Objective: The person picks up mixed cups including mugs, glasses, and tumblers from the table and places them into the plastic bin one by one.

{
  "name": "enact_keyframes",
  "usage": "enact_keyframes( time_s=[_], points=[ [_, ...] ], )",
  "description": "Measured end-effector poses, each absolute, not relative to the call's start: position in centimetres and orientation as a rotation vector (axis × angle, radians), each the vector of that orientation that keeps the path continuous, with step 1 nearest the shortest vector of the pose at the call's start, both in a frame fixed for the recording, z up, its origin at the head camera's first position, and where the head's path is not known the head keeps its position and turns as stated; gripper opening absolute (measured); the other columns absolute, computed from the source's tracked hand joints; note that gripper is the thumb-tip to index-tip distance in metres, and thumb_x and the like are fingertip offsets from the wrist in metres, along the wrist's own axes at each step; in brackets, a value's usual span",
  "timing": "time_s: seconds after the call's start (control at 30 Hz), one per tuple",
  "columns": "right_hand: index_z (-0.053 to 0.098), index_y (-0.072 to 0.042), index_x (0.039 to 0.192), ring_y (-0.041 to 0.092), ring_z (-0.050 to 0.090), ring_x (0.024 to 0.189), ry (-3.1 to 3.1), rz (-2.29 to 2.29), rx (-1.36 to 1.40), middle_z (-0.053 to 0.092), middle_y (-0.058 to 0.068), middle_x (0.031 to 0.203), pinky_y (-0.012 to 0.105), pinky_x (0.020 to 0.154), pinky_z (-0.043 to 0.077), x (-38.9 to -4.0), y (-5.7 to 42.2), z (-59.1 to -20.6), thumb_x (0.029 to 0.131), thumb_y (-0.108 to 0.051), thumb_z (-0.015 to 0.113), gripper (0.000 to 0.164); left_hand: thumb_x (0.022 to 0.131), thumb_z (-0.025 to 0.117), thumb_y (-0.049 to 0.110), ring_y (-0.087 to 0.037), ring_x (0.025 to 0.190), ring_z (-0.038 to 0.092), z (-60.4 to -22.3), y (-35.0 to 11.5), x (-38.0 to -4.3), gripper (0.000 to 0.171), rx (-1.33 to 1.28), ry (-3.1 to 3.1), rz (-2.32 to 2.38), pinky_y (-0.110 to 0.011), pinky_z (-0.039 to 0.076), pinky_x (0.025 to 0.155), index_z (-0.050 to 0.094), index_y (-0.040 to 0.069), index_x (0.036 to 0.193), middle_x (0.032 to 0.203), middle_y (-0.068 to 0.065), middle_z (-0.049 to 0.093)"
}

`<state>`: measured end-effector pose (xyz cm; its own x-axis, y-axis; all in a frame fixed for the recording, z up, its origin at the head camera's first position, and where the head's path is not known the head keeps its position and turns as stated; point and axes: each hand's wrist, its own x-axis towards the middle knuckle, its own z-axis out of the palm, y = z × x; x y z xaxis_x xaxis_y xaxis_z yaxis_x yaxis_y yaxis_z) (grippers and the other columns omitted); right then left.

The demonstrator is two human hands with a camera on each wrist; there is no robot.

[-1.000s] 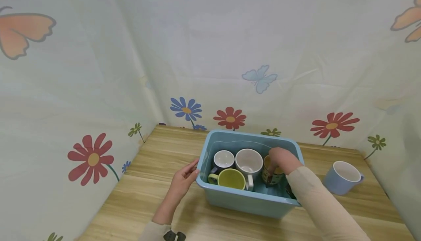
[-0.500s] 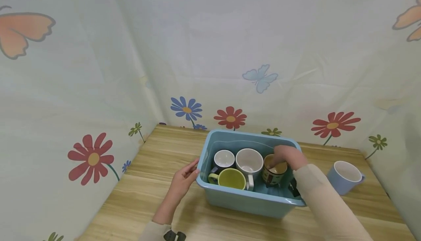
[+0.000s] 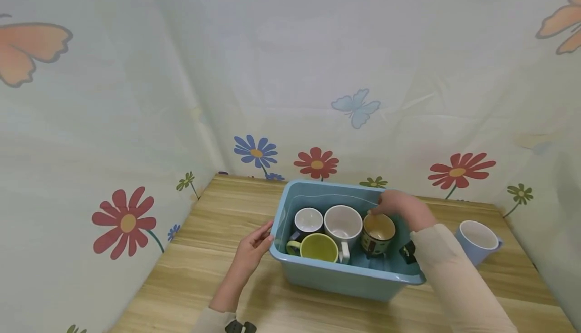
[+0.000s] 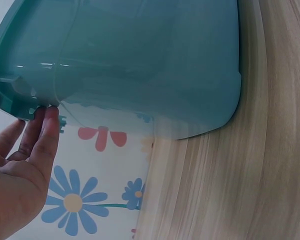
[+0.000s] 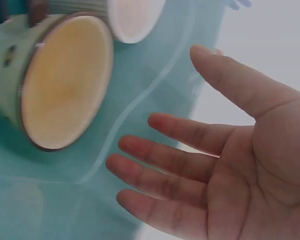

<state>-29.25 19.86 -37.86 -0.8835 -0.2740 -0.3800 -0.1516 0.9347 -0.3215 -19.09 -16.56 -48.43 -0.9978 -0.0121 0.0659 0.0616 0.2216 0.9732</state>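
Note:
A light blue plastic bin (image 3: 336, 268) stands on the wooden table with several cups inside. My left hand (image 3: 251, 250) touches the bin's left end with extended fingers; the left wrist view shows fingertips (image 4: 51, 112) right under the rim. My right hand (image 3: 404, 208) is over the bin's right rear corner, behind a patterned cup (image 3: 376, 244) with a yellowish inside. In the right wrist view this cup (image 5: 65, 85) is apart from the spread fingers (image 5: 160, 182), which hold nothing. Left of it sit a large white mug (image 3: 343, 222), a yellow-green mug (image 3: 319, 247) and a small white-lined cup (image 3: 309, 220).
A pale blue mug (image 3: 476, 242) stands on the table (image 3: 218, 222) right of the bin, partly behind my right sleeve (image 3: 454, 272). White cloth (image 3: 290, 70) printed with flowers and butterflies rises behind and at both sides of the table.
My right hand has come up out of the patterned cup, letting go of it, and moved toward the bin's rear right. The left hand has stayed at the bin's left end.

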Motion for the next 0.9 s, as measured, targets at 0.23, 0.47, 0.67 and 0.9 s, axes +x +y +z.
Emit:
enact_keyframes(
  time_s=[0.23,0.47,0.67,0.9],
  points=[
    [0.054,0.011,0.138,0.05,0.055,0.127,2.663,-0.403,-0.373,0.055,0.035,0.141,0.063,0.106,0.047,-28.1,19.7,-35.0,0.098,-0.031,0.065,0.06,0.1,0.063,0.014,-0.026,0.109,0.071,-48.6,-16.6,-19.1,0.047,-0.048,-2.412,-1.916,-0.02,0.054,0.088,0.057,0.002,0.144,0.12,-0.025,0.07],
    [0.056,0.009,0.138,0.049,0.055,0.126,2.692,-0.391,-0.419,0.057,0.034,0.14,0.063,0.106,0.047,-27.0,19.9,-33.4,0.097,-0.033,0.067,0.059,0.1,0.062,0.013,-0.015,0.103,0.07,-48.6,-16.6,-19.3,0.046,-0.056,-2.406,-1.907,-0.016,0.053,0.087,0.057,0.0,0.143,0.119,-0.026,0.07],
    [0.055,0.008,0.139,0.049,0.057,0.124,2.723,-0.4,-0.445,0.058,0.034,0.139,0.063,0.104,0.049,-26.4,20.4,-33.0,0.096,-0.034,0.068,0.062,0.099,0.063,0.011,-0.01,0.1,0.068,-48.8,-16.6,-19.5,0.045,-0.034,-2.39,-1.933,-0.014,0.052,0.085,0.058,0.001,0.143,0.118,-0.025,0.07],
    [0.054,0.009,0.138,0.048,0.062,0.118,2.771,-0.478,-0.488,0.061,0.033,0.134,0.06,0.098,0.055,-25.2,21.8,-32.8,0.095,-0.036,0.07,0.063,0.099,0.062,0.011,-0.016,0.103,0.07,-48.7,-16.7,-19.3,0.047,-0.054,-2.404,-1.917,-0.016,0.053,0.085,0.055,-0.002,0.143,0.118,-0.027,0.07]
  ],
)
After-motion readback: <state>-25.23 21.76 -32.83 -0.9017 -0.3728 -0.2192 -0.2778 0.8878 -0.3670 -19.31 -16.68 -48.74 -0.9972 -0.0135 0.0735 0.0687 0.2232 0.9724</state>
